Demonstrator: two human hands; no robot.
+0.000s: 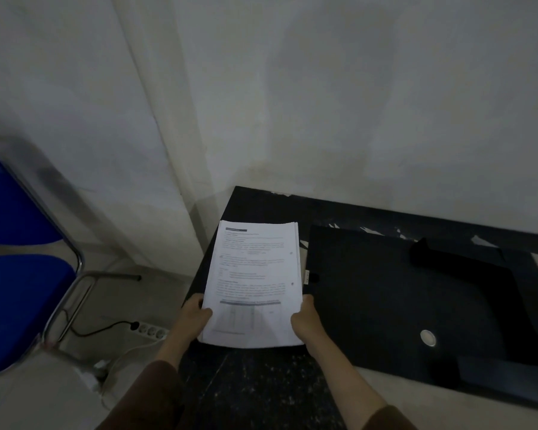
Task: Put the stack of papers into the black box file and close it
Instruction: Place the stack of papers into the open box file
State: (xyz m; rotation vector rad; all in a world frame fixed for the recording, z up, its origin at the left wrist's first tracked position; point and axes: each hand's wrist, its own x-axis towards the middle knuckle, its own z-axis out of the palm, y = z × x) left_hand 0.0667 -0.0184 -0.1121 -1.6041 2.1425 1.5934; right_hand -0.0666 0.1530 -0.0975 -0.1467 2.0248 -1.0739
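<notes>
Clasping the stack of papers [255, 283] between left grip [196, 315] and right grip [305, 319].

- I see the wall [354, 119] bounding the tabletop [255, 395] at the far edge; no passage there.
- The black box file [401, 305] fills the right side.
- A blue chair [19, 305] and power strip [151, 332] occupy the floor left.
- The near tabletop strip is free.

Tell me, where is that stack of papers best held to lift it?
By its two long edges near the close end, one hand from each side, as the left hand and right hand hold it now. The stack of papers is thick and loose, so a two-sided grip probably keeps the sheets together.
</notes>
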